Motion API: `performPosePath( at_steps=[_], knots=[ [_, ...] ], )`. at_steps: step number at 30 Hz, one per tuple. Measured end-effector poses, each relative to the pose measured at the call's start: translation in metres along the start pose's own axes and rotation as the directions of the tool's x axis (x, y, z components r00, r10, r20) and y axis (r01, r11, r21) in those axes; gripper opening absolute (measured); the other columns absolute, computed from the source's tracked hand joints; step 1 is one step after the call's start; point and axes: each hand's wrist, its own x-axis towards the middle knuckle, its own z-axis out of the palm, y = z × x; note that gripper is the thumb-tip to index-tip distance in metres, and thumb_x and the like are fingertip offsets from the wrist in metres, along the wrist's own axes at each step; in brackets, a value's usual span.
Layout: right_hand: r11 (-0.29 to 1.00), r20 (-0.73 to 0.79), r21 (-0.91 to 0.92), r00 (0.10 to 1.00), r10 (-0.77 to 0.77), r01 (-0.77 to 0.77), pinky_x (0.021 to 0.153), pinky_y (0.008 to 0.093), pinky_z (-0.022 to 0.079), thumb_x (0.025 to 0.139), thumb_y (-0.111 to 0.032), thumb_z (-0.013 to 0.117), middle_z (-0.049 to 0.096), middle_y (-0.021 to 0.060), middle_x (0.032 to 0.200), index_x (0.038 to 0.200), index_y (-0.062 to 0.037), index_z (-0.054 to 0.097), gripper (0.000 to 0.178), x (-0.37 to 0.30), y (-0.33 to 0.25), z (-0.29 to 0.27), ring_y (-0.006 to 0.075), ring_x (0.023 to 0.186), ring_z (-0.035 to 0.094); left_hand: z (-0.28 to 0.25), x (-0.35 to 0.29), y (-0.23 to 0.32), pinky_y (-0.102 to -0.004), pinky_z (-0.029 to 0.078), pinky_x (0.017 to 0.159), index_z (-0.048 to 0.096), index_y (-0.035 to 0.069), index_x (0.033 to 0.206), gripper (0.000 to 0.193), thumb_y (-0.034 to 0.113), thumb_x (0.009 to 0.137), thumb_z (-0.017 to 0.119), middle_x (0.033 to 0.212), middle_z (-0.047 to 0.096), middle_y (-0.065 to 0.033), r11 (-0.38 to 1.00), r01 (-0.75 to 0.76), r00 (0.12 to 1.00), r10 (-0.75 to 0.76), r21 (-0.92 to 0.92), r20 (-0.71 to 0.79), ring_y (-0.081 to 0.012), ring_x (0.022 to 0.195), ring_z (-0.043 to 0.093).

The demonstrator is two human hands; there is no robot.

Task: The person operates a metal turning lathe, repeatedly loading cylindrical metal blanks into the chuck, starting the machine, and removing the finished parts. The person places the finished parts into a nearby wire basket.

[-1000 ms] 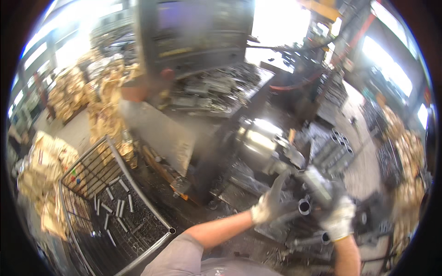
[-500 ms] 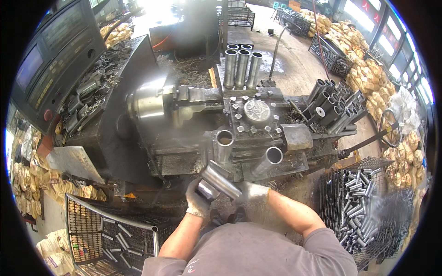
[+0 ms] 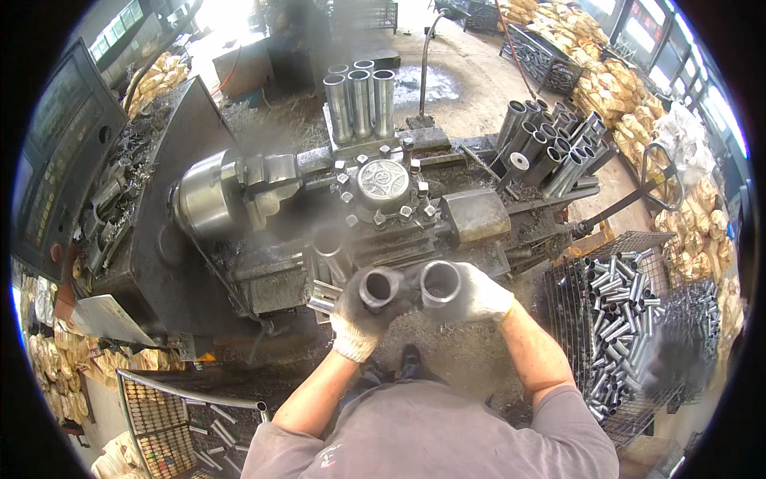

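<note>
My left hand [image 3: 357, 319], in a knitted glove with dark, soiled fingers, is closed round a metal tube [image 3: 380, 287] whose open end points up. A short bright metal piece [image 3: 323, 295] juts out from the left side of this hand; its kind I cannot make out. My right hand [image 3: 479, 295], gloved too, is closed round a second metal tube [image 3: 440, 283], also with its mouth upward. The two tubes are side by side, close together. Just beyond my left hand another tube [image 3: 332, 254] stands upright on the lathe, partly blurred.
The lathe's chuck [image 3: 211, 195] is at left, the bolted tool post [image 3: 383, 185] in the middle. Several tubes [image 3: 361, 104] stand behind it; more lean in a bunch [image 3: 554, 148] at right. Wire baskets with tubes flank me, right [image 3: 618, 319] and left [image 3: 191, 391].
My right hand has come up and forward and now grips a tube; the one standing at the right on the lathe no longer shows there. My left hand has turned its tube mouth-up. The view has shifted.
</note>
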Motion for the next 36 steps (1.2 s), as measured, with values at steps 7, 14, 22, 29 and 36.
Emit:
performPosePath(
  at_steps=[7, 14, 22, 29, 36],
  knots=[
    [0.911, -0.224, -0.372, 0.970, 0.096, -0.176, 0.083, 0.0450, 0.063, 0.080, -0.032, 0.087, 0.078, 0.0194, 0.101, 0.116, -0.0066, 0.070, 0.046, 0.045, 0.037, 0.046, 0.0384, 0.096, 0.077, -0.058, -0.039, -0.048, -0.0306, 0.061, 0.072, 0.063, 0.001, 0.127, 0.043, 0.005, 0.089, 0.084, 0.107, 0.074, -0.0071, 0.867, 0.335, 0.925, -0.377, -0.368, -0.046, -0.0169, 0.088, 0.074],
    [0.819, 0.122, -0.572, 0.992, 0.030, 0.045, 0.070, 0.0488, 0.063, 0.090, -0.025, 0.075, 0.077, 0.0175, 0.092, 0.123, -0.0091, 0.066, 0.037, 0.003, 0.038, 0.093, 0.0370, 0.079, 0.077, -0.119, -0.073, -0.097, -0.0497, 0.064, 0.092, 0.065, 0.001, 0.134, 0.070, 0.062, 0.101, 0.065, 0.120, 0.076, -0.0184, -0.082, 0.370, 0.702, -0.628, -0.926, 0.336, -0.0360, 0.106, 0.076],
    [0.710, 0.059, -0.695, 0.993, -0.098, 0.112, 0.064, 0.0459, 0.060, 0.092, -0.026, 0.073, 0.072, 0.0141, 0.077, 0.097, -0.0054, 0.068, 0.022, 0.127, 0.034, 0.201, 0.0356, 0.072, 0.074, -0.134, -0.056, -0.134, -0.0545, 0.062, 0.081, 0.065, 0.005, 0.126, 0.087, 0.084, 0.101, 0.038, 0.108, 0.074, -0.0182, -0.361, 0.215, 0.689, -0.603, -0.908, 0.403, -0.0367, 0.093, 0.073],
    [0.936, 0.260, -0.060, 0.900, 0.350, -0.346, 0.094, 0.0383, 0.058, 0.086, -0.050, 0.082, 0.076, 0.0229, 0.113, 0.131, 0.0012, 0.067, 0.069, 0.140, -0.054, 0.170, 0.0293, 0.105, 0.075, -0.118, -0.028, -0.126, -0.0441, 0.046, 0.118, 0.052, 0.003, 0.152, 0.085, 0.074, 0.107, 0.040, 0.145, 0.062, -0.0145, -0.007, 0.191, 0.712, -0.687, -0.982, 0.144, -0.0311, 0.135, 0.058],
    [0.943, 0.243, -0.034, 0.912, 0.330, -0.331, 0.100, 0.0437, 0.057, 0.077, -0.035, 0.089, 0.075, 0.0222, 0.118, 0.143, 0.0006, 0.057, 0.081, 0.138, -0.138, 0.134, 0.0342, 0.109, 0.074, -0.130, 0.016, -0.101, -0.0504, 0.046, 0.119, 0.040, 0.009, 0.163, 0.074, 0.060, 0.110, 0.048, 0.156, 0.054, -0.0122, 0.031, 0.301, 0.896, -0.352, -0.953, 0.272, -0.0282, 0.140, 0.056]
  ],
)
